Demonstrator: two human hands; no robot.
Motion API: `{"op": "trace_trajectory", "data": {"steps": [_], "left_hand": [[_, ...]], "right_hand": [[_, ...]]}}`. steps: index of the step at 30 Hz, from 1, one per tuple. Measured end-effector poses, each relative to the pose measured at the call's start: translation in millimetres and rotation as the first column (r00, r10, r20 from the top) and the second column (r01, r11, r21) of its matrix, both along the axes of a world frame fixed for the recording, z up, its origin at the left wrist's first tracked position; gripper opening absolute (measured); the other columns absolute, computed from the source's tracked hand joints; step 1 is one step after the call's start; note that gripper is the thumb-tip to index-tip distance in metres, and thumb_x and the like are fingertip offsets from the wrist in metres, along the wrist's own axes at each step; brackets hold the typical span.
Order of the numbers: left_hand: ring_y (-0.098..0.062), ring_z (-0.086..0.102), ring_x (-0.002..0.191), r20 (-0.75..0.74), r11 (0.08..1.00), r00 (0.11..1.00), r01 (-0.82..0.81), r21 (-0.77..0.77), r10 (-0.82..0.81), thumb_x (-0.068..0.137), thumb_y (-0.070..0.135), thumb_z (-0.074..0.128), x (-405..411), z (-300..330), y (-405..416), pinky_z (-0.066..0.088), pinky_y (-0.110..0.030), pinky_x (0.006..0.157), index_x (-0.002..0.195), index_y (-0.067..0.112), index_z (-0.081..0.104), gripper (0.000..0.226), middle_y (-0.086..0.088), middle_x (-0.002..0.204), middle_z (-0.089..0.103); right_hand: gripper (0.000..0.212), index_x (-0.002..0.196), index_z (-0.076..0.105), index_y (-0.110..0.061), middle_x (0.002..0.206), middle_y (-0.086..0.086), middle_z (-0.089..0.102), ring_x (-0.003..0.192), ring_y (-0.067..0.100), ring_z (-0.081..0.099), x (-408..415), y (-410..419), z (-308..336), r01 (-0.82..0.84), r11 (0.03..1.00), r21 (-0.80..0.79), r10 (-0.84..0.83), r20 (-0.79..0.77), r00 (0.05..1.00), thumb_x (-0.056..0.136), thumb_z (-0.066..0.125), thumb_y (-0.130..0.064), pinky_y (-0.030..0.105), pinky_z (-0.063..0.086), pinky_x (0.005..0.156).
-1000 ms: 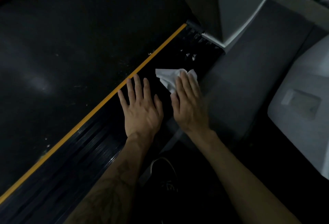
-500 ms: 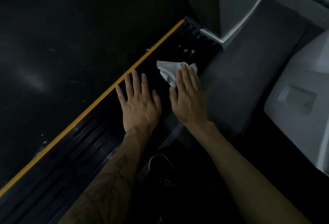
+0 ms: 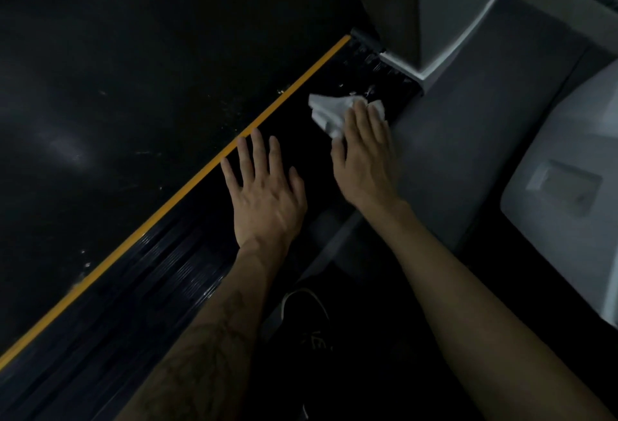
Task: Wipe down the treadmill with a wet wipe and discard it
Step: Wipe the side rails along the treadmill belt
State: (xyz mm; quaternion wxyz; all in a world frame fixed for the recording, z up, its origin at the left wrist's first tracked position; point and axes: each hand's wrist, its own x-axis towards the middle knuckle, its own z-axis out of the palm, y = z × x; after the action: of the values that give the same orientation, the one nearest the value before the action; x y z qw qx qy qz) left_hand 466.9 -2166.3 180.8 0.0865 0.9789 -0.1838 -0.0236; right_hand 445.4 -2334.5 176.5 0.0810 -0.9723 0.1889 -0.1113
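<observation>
The treadmill's black belt (image 3: 133, 86) fills the upper left, edged by a yellow stripe (image 3: 200, 173). Beside the stripe runs a ribbed black side rail (image 3: 160, 270). A crumpled white wet wipe (image 3: 326, 111) lies on the rail near its far end. My right hand (image 3: 363, 156) presses flat on the wipe with straight fingers, covering its near part. My left hand (image 3: 264, 193) rests flat on the rail just left of it, fingers spread, holding nothing.
A grey treadmill upright with a white trim (image 3: 434, 19) rises at the rail's far end. Grey floor (image 3: 485, 136) lies to the right, with a pale grey machine cover (image 3: 568, 203) at the right edge. A dark shoe (image 3: 307, 317) shows between my forearms.
My right hand has pushed the wipe farther along the rail toward the upright. My left hand has stayed flat on the rail beside it.
</observation>
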Motion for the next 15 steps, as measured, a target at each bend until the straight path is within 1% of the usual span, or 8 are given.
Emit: {"op": "trace_trajectory", "data": {"steps": [3,5,6,9,10,12,13,15], "left_hand": [[-0.028,-0.01,0.159,0.001,1.0,1.0,0.002,-0.009,-0.002,0.105,0.046,0.008,0,0,0,-0.002,-0.057,0.127,0.165,0.014,0.014,0.068,-0.01,0.173,-0.004],[-0.028,-0.01,0.159,0.003,1.0,1.0,0.0,-0.003,0.0,0.105,0.046,0.008,1,0,0,-0.001,-0.057,0.127,0.165,0.014,0.015,0.068,-0.01,0.173,-0.004],[-0.028,-0.01,0.159,0.004,1.0,1.0,-0.003,0.0,0.003,0.105,0.046,0.008,0,0,-1,-0.001,-0.057,0.127,0.165,0.014,0.015,0.068,-0.01,0.173,-0.004],[-0.027,-0.01,0.159,0.012,1.0,1.0,-0.005,-0.001,0.005,0.105,0.046,0.009,0,-1,-1,0.0,-0.057,0.127,0.165,0.014,0.015,0.068,-0.01,0.173,-0.004],[-0.027,-0.01,0.159,0.014,1.0,1.0,-0.004,-0.004,0.004,0.106,0.046,0.01,0,-2,-1,0.0,-0.057,0.127,0.165,0.014,0.015,0.068,-0.01,0.173,-0.003],[-0.027,-0.01,0.159,0.009,1.0,1.0,-0.002,-0.008,0.002,0.106,0.046,0.01,0,-2,0,0.0,-0.057,0.127,0.165,0.014,0.015,0.067,-0.01,0.173,-0.004],[-0.027,-0.01,0.159,0.006,1.0,1.0,0.0,-0.005,0.0,0.105,0.046,0.009,1,-1,0,-0.001,-0.057,0.127,0.165,0.014,0.014,0.068,-0.01,0.173,-0.004],[-0.028,-0.01,0.159,0.008,1.0,1.0,0.001,0.004,-0.001,0.105,0.047,0.008,1,-1,0,0.0,-0.057,0.127,0.165,0.015,0.014,0.068,-0.01,0.173,-0.005]], "right_hand": [[0.063,0.16,0.022,0.0,0.17,0.016,0.015,0.159,0.029,0.007,33,-16,14,0.133,0.988,0.078,-0.126,-0.095,0.988,0.11,0.024,-0.038,0.042,0.004,0.129],[0.065,0.161,0.02,-0.001,0.171,0.016,0.011,0.159,0.028,0.003,37,-11,17,0.145,0.983,0.111,-0.134,-0.101,0.986,0.11,0.027,-0.04,0.041,0.0,0.129],[0.065,0.16,0.025,-0.001,0.17,0.018,0.015,0.159,0.029,0.006,30,-5,15,0.091,0.99,0.105,-0.083,-0.073,0.994,0.109,0.029,-0.041,0.042,0.002,0.129],[0.06,0.153,0.044,-0.005,0.164,0.018,0.034,0.155,0.034,0.023,-5,5,-1,-0.153,0.988,0.021,0.152,0.027,0.988,0.105,0.036,-0.039,0.046,0.018,0.127],[0.057,0.152,0.047,-0.006,0.162,0.018,0.037,0.154,0.034,0.026,-10,1,-4,-0.185,0.983,0.006,0.184,0.031,0.982,0.105,0.038,-0.037,0.047,0.022,0.126],[0.057,0.151,0.048,-0.005,0.161,0.019,0.039,0.153,0.036,0.027,0,-15,-2,-0.139,0.99,-0.018,0.139,0.029,0.99,0.107,0.035,-0.039,0.048,0.022,0.126],[0.06,0.153,0.044,-0.004,0.163,0.02,0.034,0.155,0.036,0.023,10,-21,3,-0.076,0.997,-0.014,0.076,-0.002,0.997,0.108,0.03,-0.041,0.047,0.017,0.127],[0.064,0.16,0.029,-0.006,0.169,0.018,0.017,0.158,0.032,0.008,33,-24,15,0.055,0.998,0.041,-0.049,-0.122,0.991,0.109,0.023,-0.044,0.045,0.006,0.129]]}}
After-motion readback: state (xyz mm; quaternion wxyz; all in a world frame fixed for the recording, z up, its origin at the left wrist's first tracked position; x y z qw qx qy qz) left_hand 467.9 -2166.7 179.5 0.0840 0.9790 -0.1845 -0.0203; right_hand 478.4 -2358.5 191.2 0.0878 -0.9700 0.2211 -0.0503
